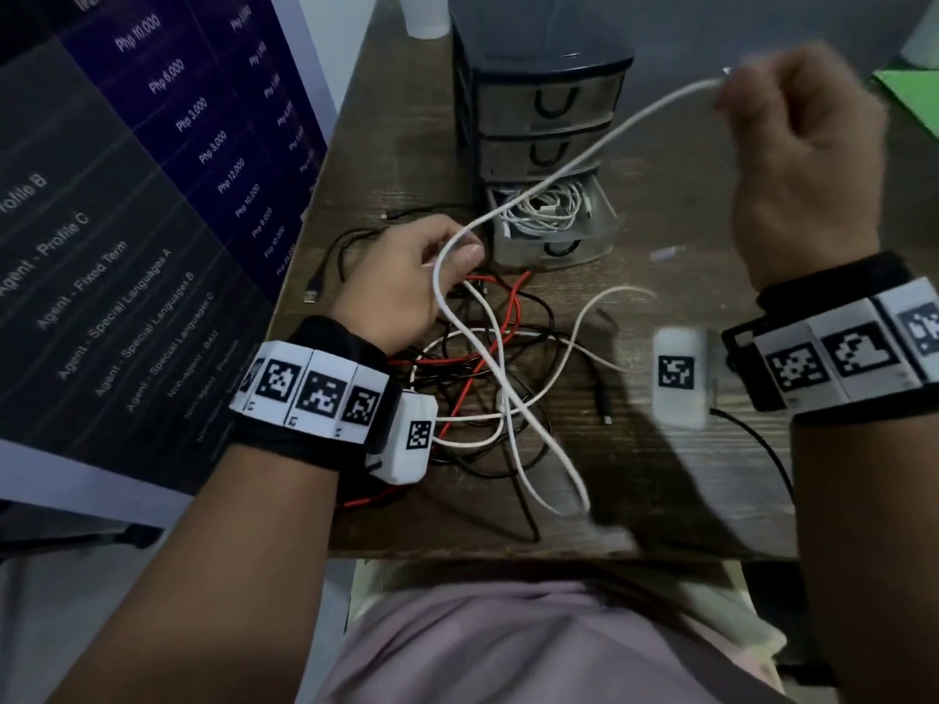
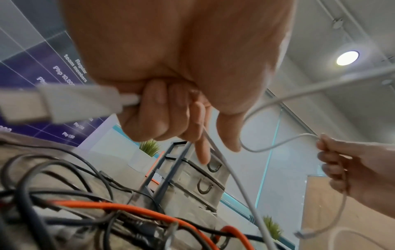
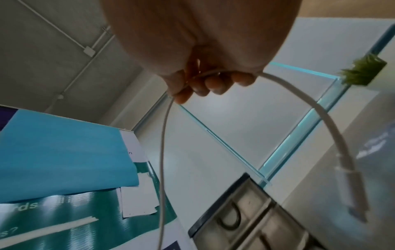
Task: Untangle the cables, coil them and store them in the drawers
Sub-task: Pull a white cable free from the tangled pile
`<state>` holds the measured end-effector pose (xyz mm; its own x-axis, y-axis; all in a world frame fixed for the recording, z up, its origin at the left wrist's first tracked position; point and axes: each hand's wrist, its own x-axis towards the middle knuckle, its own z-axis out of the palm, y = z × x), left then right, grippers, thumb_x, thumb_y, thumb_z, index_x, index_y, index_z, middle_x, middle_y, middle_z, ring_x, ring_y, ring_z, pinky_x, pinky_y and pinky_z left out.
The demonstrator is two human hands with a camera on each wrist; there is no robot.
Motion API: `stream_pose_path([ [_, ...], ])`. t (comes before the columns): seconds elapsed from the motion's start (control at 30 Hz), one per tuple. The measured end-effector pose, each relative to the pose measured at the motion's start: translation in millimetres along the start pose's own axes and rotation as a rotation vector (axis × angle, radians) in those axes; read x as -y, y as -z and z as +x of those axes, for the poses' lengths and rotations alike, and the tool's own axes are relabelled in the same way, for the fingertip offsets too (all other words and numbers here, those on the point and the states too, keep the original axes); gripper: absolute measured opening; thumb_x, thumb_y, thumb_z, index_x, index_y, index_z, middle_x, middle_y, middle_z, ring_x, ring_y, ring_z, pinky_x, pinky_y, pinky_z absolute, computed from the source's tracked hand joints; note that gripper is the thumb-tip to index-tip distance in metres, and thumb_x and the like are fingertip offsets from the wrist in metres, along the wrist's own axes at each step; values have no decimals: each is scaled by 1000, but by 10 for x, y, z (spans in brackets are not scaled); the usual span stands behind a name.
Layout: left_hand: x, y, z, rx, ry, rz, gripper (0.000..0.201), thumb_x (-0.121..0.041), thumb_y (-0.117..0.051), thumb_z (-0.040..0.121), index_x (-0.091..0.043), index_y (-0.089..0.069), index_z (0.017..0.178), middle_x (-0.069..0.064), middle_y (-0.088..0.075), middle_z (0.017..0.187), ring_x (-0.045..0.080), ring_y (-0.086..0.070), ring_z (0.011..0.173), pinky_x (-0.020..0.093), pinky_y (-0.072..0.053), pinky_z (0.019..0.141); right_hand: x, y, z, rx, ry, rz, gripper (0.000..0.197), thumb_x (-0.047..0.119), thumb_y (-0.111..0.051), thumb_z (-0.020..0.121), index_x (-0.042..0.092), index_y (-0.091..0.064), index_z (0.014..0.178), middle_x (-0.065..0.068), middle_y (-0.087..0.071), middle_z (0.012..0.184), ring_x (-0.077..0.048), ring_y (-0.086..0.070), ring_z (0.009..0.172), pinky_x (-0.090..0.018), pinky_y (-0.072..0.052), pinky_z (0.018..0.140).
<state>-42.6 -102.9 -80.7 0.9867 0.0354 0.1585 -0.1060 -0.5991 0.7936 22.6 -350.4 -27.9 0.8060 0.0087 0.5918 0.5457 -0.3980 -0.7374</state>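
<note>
Right hand point(image 1: 800, 160) raised, fingers curled, pinching thin white charging cable point(image 1: 574, 162); left hand point(image 1: 406, 279) fingers curled round its other end above tangled pile point(image 1: 488, 378) mid-tabletop.

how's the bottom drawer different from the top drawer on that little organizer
The bottom drawer is pulled out; the top drawer is pushed in. The bottom drawer holds a bundle of white cables; the top drawer's contents cannot be made out. A white cable stretched between both hands crosses in front of the bottom drawer, not the top drawer. Both have translucent fronts with dark U-shaped handles.
</note>
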Motion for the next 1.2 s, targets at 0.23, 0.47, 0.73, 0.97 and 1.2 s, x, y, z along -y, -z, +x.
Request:
stream_pose_path([
  [0.23, 47, 166, 5, -81, 209, 201, 22, -35, -61, 96, -18, -75, 95, -6, -69, 102, 7, -60, 98, 22, -40, 84, -173, 202, 227, -176, -87, -176, 27, 49, -47, 96, 32, -58, 78, 15, -56, 76, 11, -49, 66, -5, -33, 64],
  [0.47, 1, 251, -52, -43, 331, 135, 40, -41, -55, 98, -12, -64, 72, 0, -57, 56, 17, -54, 46, 26, -47, 47, -398, 304, 265, -134, -288, -418, 23, 68, -49, 76, 56, -61, 93, 3, -63, 118, -16, -57, 113, -44, -44, 100],
  [0.73, -229, 231, -5, -89, 253, -148, 43, -45, -53, 97, -18, -53, 64, 0, -56, 44, 15, -47, 37, 26, -39, 45, 353, -73, -61, 204, 80, 9, 15, 19, -61, 93, 19, -66, 106, 16, -65, 94, 11, -60, 85, -10, -46, 79],
  [0.97, -373, -76, -111, -95, 263, -404, 41, -43, -43, 103, -19, -60, 74, 3, -42, 54, 15, -39, 41, 28, -36, 42, 343, -692, -497, 573, -56, 110, 33, 18, -51, 97, 17, -56, 130, 9, -60, 107, -6, -58, 99, -32, -50, 94],
  [1.2, -435, 55, -163, 29, 143, -863, 36, -34, -42, 103, -14, -52, 75, 0, -33, 46, 15, -28, 37, 25, -31, 42, 253, -677, -367, 506, -129, 182, 19, 21, -50, 100, 24, -64, 89, 19, -57, 63, 0, -53, 63, -35, -47, 63],
])
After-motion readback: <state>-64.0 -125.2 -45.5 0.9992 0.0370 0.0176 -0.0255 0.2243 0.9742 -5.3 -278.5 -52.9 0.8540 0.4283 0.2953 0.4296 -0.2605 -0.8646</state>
